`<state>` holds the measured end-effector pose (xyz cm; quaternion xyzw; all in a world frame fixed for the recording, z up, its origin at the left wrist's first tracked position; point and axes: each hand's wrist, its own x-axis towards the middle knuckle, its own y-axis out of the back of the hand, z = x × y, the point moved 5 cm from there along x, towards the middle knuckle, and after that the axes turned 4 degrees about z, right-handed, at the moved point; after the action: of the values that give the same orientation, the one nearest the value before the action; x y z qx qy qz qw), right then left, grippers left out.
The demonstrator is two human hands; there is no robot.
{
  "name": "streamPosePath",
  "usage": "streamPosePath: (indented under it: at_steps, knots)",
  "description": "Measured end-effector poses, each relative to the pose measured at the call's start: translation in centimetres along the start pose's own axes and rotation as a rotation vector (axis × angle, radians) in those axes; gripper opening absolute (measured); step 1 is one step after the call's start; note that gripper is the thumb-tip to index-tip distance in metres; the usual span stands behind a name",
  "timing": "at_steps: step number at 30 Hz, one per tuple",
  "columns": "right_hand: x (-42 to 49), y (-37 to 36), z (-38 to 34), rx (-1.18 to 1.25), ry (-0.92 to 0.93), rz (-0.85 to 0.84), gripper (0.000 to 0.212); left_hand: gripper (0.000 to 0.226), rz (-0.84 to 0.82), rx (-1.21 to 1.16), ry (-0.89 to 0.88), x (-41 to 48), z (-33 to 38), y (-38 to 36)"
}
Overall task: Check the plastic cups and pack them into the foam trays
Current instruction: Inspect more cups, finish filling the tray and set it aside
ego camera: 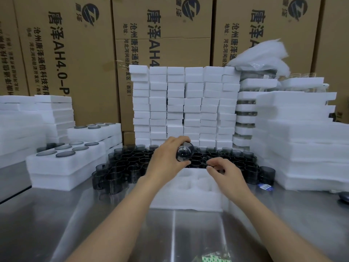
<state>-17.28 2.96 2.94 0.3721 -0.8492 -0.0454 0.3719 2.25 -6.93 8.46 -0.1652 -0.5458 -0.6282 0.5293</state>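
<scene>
A: Which step?
B: Checking, I'd say. The filled trays sit lower left; mid-frame the left hand grasps a tilted cup. The right hand is curled beside it, and I cannot tell its grip. Next, likely: lower the cup into the empty tray beneath.

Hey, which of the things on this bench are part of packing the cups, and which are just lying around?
Part of the job:
left hand
held cup
loose dark cups
empty foam tray
filled trays

Just lying about:
cardboard boxes
blue label
plastic bags
</scene>
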Motion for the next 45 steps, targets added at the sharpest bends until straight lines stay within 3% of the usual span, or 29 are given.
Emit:
streamPosePath:
  at_steps: [3, 7, 12, 21, 29, 37, 45]
  knots:
    - [-0.1, 0.5, -0.6, 0.099, 0.046, 0.056, 0.036, 0.068, 0.082, -0.089, 0.007, -0.4, 1.5, -2.2]
    - [-0.3, 0.5, -1.1, 0.108, 0.146, 0.036, 0.056, 0.07, 0.177, -0.03, -0.087, -2.0, 2.5, -3.4]
    - [-0.8, -0.4, -2.2, 0.019, 0.296, -0.005, 0.056, 0.058, 0.299, -0.033, -0.126, -3.1, 2.3, -1.7]
    - [-1.5, -0.5, -3.8, 0.002, 0.433, 0.157, 0.055, 0.056, 0.406, -0.125, -0.132, -3.2, 3.2, -0.4]
    - [-1.6, -0.5, -4.0, -0.012, 0.452, 0.19, 0.056, 0.059, 0.397, -0.189, -0.113, -3.1, 3.1, -0.5]
    - [-0.9, -1.2, -3.1, 0.02, 0.414, 0.151, 0.08, 0.064, 0.359, -0.321, -0.046, -2.6, 3.1, -0.8]
    - [-1.0, -0.9, -2.8, 0.006, 0.395, 0.202, 0.055, 0.048, 0.185, -0.655, 0.255, -2.5, 2.6, -2.2]
